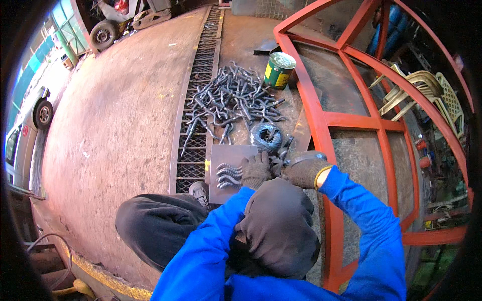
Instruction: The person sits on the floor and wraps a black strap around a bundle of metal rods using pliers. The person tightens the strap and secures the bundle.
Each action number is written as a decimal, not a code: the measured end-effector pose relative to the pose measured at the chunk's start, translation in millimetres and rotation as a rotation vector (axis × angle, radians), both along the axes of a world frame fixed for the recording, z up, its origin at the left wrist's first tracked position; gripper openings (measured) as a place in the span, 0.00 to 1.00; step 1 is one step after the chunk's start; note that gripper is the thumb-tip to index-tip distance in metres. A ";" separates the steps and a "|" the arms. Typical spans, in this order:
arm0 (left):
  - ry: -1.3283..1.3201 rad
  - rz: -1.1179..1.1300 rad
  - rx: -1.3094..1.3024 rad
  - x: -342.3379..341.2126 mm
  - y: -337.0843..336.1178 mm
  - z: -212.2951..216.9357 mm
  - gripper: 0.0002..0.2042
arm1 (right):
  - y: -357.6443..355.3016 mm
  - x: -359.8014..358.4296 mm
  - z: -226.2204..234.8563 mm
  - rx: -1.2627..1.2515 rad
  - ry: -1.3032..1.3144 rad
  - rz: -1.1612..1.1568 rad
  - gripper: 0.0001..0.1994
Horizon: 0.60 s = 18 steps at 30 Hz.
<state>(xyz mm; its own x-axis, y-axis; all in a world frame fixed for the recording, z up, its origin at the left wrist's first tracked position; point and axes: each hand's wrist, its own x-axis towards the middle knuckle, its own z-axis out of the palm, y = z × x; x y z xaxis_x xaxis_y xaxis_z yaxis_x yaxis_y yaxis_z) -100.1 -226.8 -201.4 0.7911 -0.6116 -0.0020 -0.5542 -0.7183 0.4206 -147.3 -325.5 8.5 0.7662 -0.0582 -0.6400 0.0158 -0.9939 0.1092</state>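
My left hand [256,171], in a dark knit glove, lies with its fingers spread at the right side of a flat metal plate [233,152]. Beside its fingertips, several wavy, ribbed metal pieces [229,176] are lined up on that plate. My right hand [304,173], gloved too, is curled to the right of my raised knee, against a grey rounded object [305,156]; what its fingers grip is hidden. Just beyond both hands sits a blue plastic-wrapped ring-shaped bundle [266,137] with dark pieces in its middle. A large heap of twisted metal pieces [233,95] lies farther off.
A green and yellow can [279,70] stands behind the heap. The red metal frame [346,120] rises along the right, with stacked plastic chairs [422,90] beyond it. A floor grating [201,70] runs away under the heap. Parked vehicles [30,125] show at far left.
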 end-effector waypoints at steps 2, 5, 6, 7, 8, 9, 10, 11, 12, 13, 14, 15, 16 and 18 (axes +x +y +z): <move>-0.100 0.016 -0.041 0.6 1.3 -22.9 0.30 | -0.1 5.3 1.8 0.095 -0.086 0.072 0.15; -0.121 -0.082 0.039 -2.1 0.9 -19.2 0.23 | 0.7 6.5 8.3 0.112 -0.089 0.099 0.14; -0.072 -0.104 0.077 -2.2 -1.5 -9.0 0.22 | -1.4 4.5 6.5 0.126 -0.102 0.065 0.15; -0.048 -0.106 0.118 0.3 -2.0 -9.0 0.21 | 4.5 0.1 10.9 0.112 -0.123 -0.048 0.15; -0.025 -0.106 0.158 3.4 -2.4 -9.1 0.19 | 5.0 -7.5 7.7 0.115 -0.144 -0.036 0.15; -0.002 -0.106 0.197 6.8 -3.0 -8.5 0.18 | 6.0 -17.1 3.7 0.117 -0.165 -0.024 0.15; -0.018 -0.074 0.227 9.7 -1.6 -5.1 0.18 | 9.0 -27.4 -2.1 0.124 -0.189 -0.009 0.14; -0.023 -0.055 0.255 7.5 -2.1 -0.7 0.17 | 11.9 -40.1 -12.1 0.114 -0.322 -0.061 0.13; -0.030 -0.035 0.284 4.9 -0.9 4.9 0.17 | 15.0 -49.7 -20.5 0.149 -0.355 -0.112 0.13; -0.067 -0.032 0.245 -2.1 3.3 15.8 0.18 | 18.4 -60.3 -30.7 0.186 -0.381 -0.171 0.13; -0.045 -0.043 0.249 -2.1 3.9 21.3 0.19 | 21.4 -68.2 -36.1 0.211 -0.419 -0.225 0.13; -0.024 -0.052 0.255 -1.1 4.9 24.5 0.19 | 24.6 -74.9 -41.4 0.238 -0.457 -0.278 0.13; -0.009 -0.059 0.260 0.0 4.8 29.6 0.20 | 26.9 -79.7 -45.5 0.264 -0.502 -0.327 0.13; -0.024 -0.057 0.256 -4.8 1.7 31.6 0.23 | 27.7 -91.4 -57.9 0.319 -0.583 -0.436 0.14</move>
<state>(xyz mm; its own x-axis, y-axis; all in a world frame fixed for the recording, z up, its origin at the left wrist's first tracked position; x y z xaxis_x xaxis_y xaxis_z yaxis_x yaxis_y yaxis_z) -104.9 -225.1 -169.8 0.7571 -0.6373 -0.1436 -0.6046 -0.7668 0.2157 -238.7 -297.9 -49.4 0.9331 -0.3117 -0.1791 -0.3543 -0.8818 -0.3112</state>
